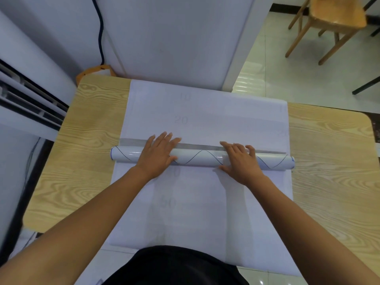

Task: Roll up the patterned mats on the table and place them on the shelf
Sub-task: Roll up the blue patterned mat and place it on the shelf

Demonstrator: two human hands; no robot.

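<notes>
A white mat (207, 112) lies flat across the wooden table (92, 124), with faint numbers showing through it. Part of it is wound into a long white roll (197, 159) marked with thin dark zigzag lines, lying crosswise at mid-table. More flat white mat (185, 212) stretches from the roll to the near edge. My left hand (158, 155) presses on the roll left of its middle, fingers straight and spread. My right hand (240, 159) rests on the roll right of its middle, fingers reaching over its top.
A white cabinet (174, 38) stands right behind the table, with a black cable (100, 27) hanging down beside it. A white unit with dark slats (26, 97) is at the left. A wooden chair (329, 19) stands on the tiled floor at the far right.
</notes>
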